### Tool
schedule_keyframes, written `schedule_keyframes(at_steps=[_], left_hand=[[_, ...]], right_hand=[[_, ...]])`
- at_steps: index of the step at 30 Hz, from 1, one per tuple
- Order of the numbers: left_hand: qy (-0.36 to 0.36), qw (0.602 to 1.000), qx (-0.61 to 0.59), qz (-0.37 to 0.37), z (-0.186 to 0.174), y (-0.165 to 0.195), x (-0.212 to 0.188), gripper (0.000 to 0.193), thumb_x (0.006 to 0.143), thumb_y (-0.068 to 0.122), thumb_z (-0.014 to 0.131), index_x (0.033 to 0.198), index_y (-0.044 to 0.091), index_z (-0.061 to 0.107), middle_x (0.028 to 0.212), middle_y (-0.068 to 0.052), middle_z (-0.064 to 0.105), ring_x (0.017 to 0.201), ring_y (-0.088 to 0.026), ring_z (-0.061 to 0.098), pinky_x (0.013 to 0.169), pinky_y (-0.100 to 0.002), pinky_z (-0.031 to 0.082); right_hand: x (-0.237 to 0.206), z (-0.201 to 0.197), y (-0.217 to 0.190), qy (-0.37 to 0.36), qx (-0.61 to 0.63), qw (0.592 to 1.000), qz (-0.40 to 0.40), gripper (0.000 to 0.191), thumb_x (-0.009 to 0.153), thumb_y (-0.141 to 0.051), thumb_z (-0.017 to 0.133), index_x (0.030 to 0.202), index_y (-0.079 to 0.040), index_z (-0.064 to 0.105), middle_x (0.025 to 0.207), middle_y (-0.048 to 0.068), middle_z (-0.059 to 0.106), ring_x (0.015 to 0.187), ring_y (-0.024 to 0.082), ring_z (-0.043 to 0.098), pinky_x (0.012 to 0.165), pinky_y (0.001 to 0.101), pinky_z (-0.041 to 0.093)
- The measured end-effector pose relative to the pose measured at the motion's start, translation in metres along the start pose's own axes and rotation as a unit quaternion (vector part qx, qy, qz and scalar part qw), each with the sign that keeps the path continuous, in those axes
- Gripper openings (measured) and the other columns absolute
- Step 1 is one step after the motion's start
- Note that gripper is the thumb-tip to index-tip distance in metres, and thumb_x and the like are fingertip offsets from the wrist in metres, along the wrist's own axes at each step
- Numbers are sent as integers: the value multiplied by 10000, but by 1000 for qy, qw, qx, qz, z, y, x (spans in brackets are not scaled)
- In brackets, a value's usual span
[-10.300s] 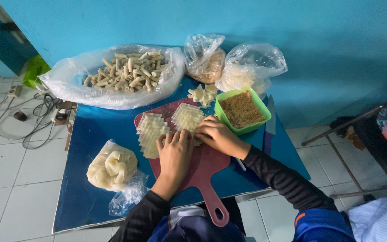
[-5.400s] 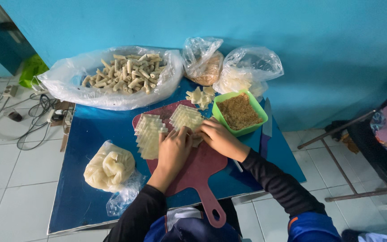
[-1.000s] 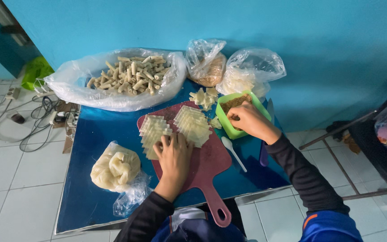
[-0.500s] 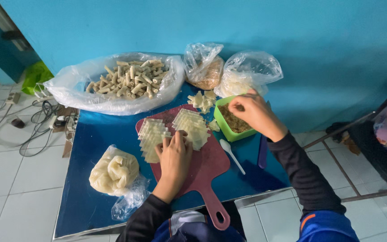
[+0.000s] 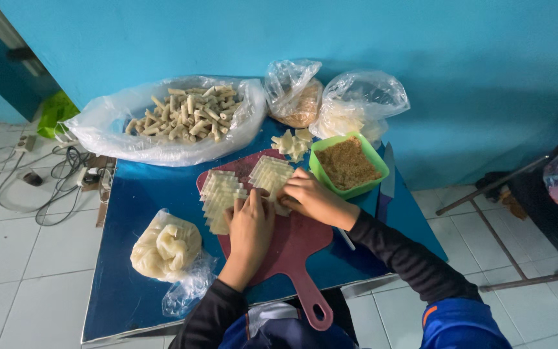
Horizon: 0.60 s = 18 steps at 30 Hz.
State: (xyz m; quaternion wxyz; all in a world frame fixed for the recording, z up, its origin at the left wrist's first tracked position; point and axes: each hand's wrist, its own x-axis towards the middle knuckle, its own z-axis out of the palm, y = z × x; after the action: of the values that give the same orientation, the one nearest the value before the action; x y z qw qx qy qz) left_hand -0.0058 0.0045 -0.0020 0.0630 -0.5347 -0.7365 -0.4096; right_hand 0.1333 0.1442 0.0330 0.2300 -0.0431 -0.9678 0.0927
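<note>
Working hands: left hand (image 5: 250, 223) lies flat, fingers spread, on the red cutting board (image 5: 292, 249); right hand (image 5: 311, 199) curls its fingertips onto one wrapper; whether it pinches it, I cannot tell.
Wrappers: two fanned stacks of pale square wrappers (image 5: 221, 197) sit on the board's far half, near the table's middle.
Handling: they look thin, soft, light and easily torn; peeling one by a free corner seems safest.
Near left corner: bagged dough (image 5: 165, 245).
Right edge: green bowl of brown filling (image 5: 347, 165).
Far edge: plastic sheet of finished rolls (image 5: 188, 116), two bags (image 5: 330, 100).
</note>
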Motion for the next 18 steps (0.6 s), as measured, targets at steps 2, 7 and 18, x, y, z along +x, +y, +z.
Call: schedule_keyframes(at_steps=[2,7,18], left_hand=[[-20,1000,-16,-14,-1,-1,0,179,944,206,645,1099,127,602,924,-46,733,935,-298,666,834,-477,443],[-31,998,-47,-27,-3,1,4,175,949,196,635,1106,130,593,928,-41,740,944,-277,703,812,-450,487],[-42,993,-101,-40,-8,9,7,176,954,216,639,1089,113,590,950,-63,738,882,-289,728,684,-421,565]], right_hand=[[-3,-1,0,-2,1,1000,8,152,856,-142,759,976,-58,717,971,79,673,1016,312,554,896,407,485],[-6,-2,-3,31,49,998,29,182,850,-143,772,1023,-88,747,1028,52,708,1013,285,582,897,390,491],[-3,2,-10,99,37,991,77,131,844,-94,770,953,-44,716,994,81,652,980,299,583,860,402,496]])
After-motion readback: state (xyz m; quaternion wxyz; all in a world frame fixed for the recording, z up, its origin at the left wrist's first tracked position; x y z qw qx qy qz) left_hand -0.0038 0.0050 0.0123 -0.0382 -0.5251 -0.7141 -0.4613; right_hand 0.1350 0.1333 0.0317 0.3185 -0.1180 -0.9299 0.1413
